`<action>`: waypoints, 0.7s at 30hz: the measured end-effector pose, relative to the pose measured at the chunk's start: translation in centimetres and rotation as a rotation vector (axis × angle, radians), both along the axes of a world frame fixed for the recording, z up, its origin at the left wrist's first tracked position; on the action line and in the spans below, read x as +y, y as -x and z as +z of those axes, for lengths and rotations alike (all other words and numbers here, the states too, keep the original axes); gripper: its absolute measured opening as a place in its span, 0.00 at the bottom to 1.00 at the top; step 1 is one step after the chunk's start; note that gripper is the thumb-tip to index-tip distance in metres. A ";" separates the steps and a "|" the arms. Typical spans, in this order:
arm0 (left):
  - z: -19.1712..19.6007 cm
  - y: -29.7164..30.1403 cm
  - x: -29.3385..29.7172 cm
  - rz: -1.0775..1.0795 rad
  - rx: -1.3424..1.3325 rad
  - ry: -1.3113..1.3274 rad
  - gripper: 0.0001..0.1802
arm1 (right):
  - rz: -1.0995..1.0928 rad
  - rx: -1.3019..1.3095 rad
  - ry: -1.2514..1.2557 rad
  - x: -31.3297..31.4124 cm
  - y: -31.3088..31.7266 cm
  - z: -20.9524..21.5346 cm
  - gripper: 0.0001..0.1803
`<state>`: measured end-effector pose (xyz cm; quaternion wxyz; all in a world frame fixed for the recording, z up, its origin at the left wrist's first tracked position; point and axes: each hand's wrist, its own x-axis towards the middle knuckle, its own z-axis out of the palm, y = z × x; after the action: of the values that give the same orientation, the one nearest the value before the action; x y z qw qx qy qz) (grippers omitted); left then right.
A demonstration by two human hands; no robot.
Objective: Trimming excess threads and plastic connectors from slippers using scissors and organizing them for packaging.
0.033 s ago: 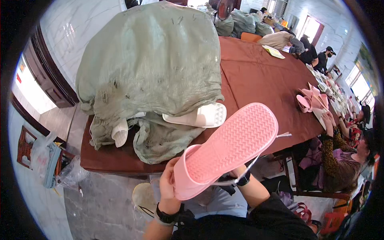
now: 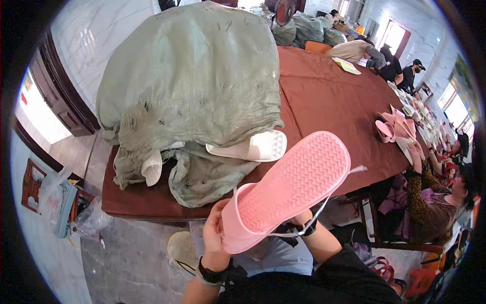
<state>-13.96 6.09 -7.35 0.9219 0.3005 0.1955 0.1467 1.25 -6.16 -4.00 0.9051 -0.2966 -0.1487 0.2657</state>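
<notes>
A pink slipper (image 2: 298,177) is held up tilted, its zigzag-patterned sole surface facing me and its heel pointing to the upper right. My left hand (image 2: 215,230) is closed around the side of its strap end. My right hand (image 2: 302,218) comes up from below and is closed at the slipper's lower edge, with most of its fingers hidden behind it. A thin white cord (image 2: 324,205) runs loosely along that edge, and its end sticks out past the heel. Beyond the slipper, a white slipper (image 2: 258,146) pokes out of a large grey-green woven sack (image 2: 202,76).
The sack lies on a table with a brown cover (image 2: 324,96). Another white slipper (image 2: 152,169) shows at its mouth. Pink slippers (image 2: 395,125) lie at the right edge, where a seated person (image 2: 430,202) handles them. A wooden chair (image 2: 35,185) with plastic bags stands at the left.
The pink slipper's heel has shifted very slightly down and left, and the white cord has swung a little. Both hands keep nearly the same places.
</notes>
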 end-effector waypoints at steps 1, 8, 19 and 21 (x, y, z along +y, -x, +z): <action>-0.5 -0.2 -0.1 -0.007 0.005 0.036 0.17 | -0.026 -0.001 0.032 0.2 0.1 -0.2 0.11; 0.0 -0.5 -1.0 0.021 0.042 -0.054 0.17 | -0.237 -0.006 0.239 -0.9 0.1 0.2 0.10; 1.4 0.6 2.4 0.246 0.070 -0.570 0.17 | -0.317 -0.467 0.206 -7.2 -3.3 1.5 0.14; 1.2 0.2 2.0 0.246 0.068 -0.501 0.17 | -0.326 -0.548 0.366 -7.7 -3.5 1.3 0.14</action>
<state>-14.18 8.10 -6.18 0.7870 0.4979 0.2189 0.2913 4.79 -13.83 -2.70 0.7942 -0.5336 -0.2863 0.0512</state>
